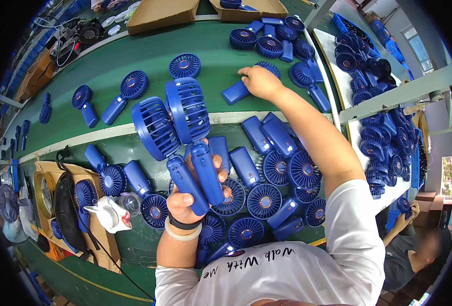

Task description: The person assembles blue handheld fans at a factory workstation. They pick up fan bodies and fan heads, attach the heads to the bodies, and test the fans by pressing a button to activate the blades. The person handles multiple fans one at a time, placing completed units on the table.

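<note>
My left hand (181, 204) is closed round the handles of two blue handheld fans, held up side by side above the bench. One fan (154, 127) has its round cage to the left; the cage of the other fan (187, 109) overlaps it on the right. Out over the green conveyor belt (149, 48), my right hand (261, 83) grips another blue handheld fan (235, 94) round its neck. That fan's handle points to the lower left, and its cage shows partly behind my hand. Some fingers there are hidden.
More blue fans (264, 200) lie crowded on the near bench. Others (134, 85) are spaced along the belt, with a cluster (269, 43) at its far right. A cardboard tray (108, 244) lies left, a white rack (333, 46) of fans right. Another person (407, 257) holds a fan at lower right.
</note>
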### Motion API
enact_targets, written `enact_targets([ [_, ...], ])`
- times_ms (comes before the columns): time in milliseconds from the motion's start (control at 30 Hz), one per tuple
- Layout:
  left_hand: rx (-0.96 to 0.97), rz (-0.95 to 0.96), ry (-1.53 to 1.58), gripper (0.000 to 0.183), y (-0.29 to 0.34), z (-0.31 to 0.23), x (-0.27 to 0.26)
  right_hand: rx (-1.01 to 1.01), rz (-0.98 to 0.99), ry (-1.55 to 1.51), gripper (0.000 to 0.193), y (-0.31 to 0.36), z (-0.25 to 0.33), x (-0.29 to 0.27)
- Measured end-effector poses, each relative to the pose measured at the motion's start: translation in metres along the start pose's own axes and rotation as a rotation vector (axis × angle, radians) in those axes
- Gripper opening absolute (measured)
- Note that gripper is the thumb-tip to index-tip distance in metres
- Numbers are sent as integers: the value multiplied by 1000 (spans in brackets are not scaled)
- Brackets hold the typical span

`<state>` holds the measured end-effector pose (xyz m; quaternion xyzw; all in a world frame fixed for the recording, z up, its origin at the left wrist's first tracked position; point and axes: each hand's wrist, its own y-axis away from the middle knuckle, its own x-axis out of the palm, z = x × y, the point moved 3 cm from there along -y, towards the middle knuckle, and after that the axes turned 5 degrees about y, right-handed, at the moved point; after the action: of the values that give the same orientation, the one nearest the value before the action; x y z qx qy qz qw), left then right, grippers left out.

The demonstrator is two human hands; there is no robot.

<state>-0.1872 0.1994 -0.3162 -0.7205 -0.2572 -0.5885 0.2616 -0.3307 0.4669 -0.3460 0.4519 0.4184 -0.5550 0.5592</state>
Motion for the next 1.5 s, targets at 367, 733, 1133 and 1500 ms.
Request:
enact_targets([
  [367,43,40,-24,90,1,0,3,209,-39,42,65,45,-17,8],
  [733,85,105,-83,88,10,1,22,281,3,-1668,44,140,7,-41],
  [1133,138,118,-156,91,20,-4,35,-128,372,-2085,65,177,70,-66],
  [1500,134,103,-145,92,19,-4,33,-233,211,-2165,44,169,77,-59],
])
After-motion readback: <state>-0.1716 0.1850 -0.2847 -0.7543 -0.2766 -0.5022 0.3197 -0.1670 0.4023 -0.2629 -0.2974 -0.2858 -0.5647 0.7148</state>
